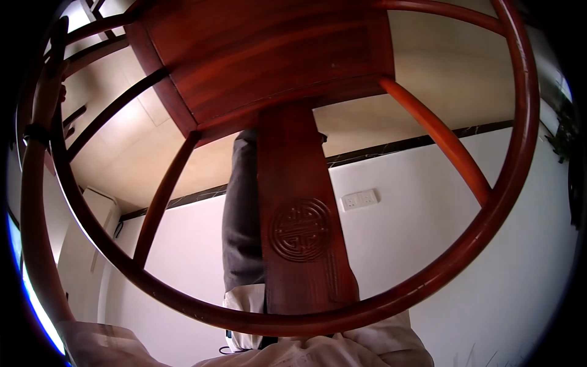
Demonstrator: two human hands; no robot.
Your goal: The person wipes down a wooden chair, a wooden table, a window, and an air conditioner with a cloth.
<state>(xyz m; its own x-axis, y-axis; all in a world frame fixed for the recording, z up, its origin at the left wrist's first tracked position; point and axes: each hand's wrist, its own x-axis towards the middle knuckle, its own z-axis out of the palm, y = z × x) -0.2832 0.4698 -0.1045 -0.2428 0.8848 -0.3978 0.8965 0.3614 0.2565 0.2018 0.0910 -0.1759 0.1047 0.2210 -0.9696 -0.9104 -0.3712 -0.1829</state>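
Note:
A reddish-brown wooden chair (342,55) with a curved round rail fills most of the head view. Its central back slat (293,153) bears a carved round emblem (301,229). At the far left, my left arm reaches up along the outside of the rail, with a dark band at the wrist. My left hand (49,88) is on the chair's armrest, in shadow, and its fingers are partly hidden. My right hand is out of view.
Behind the chair is a white wall with a socket plate (359,200) and a dark baseboard (416,143). Light tiles (137,116) cover the floor. A dark trouser leg (243,214) shows beside the slat. Leaves (559,144) stand at the right edge.

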